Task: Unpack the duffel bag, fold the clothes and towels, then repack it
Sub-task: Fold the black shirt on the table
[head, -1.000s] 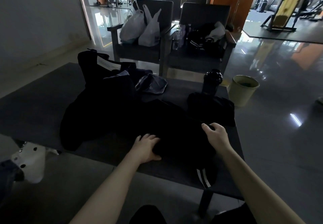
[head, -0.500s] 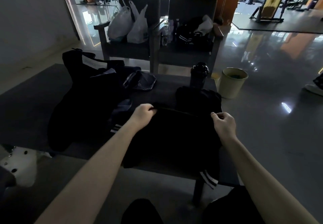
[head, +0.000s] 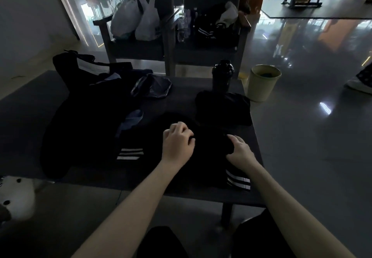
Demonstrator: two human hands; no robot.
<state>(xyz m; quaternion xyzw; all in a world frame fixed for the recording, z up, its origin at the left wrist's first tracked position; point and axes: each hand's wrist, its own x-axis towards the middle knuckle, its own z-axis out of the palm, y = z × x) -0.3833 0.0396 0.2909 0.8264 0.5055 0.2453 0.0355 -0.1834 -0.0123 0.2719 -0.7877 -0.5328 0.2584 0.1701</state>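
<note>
- Garment [head: 209, 165], black with white stripes, lies at the table's [head: 187, 96] near edge under both hands.
- Left hand [head: 177, 142] pinches a fold.
- Right hand [head: 240, 151] grips cloth just beside it.

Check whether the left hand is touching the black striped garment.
Touching. In the head view the left hand grips the black striped garment, fingers curled into its fabric.
</note>
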